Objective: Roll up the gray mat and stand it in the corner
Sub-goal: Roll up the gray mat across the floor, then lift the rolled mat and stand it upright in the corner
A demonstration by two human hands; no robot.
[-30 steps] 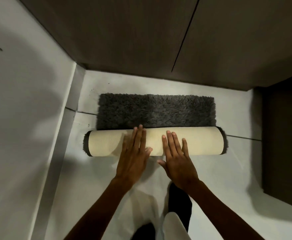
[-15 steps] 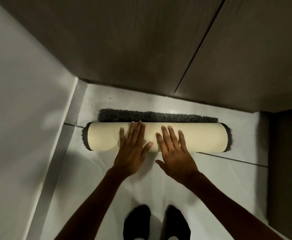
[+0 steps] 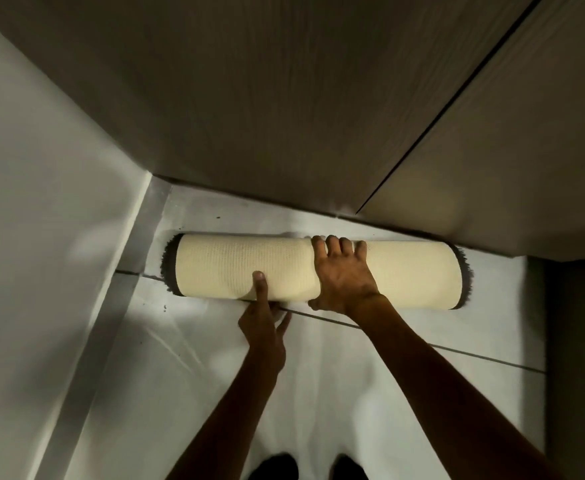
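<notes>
The gray mat lies fully rolled on the white floor, a horizontal cylinder with its cream backing outward and dark gray pile showing at both ends. My right hand wraps over the middle of the roll, fingers curled over its far side. At the roll's near lower edge is my left hand, thumb pressed on the backing and fingers tucked under it. The floor corner between the white wall and the dark panels is just left and beyond the roll.
Dark wood panels stand right behind the roll. A white wall with a gray skirting strip runs down the left. A dark recess borders the floor on the right. My two feet show at the bottom edge.
The last strip of flat gray pile has been rolled in and the roll has moved toward the panels. My right hand now wraps over the roll and my left has dropped under its near edge.
</notes>
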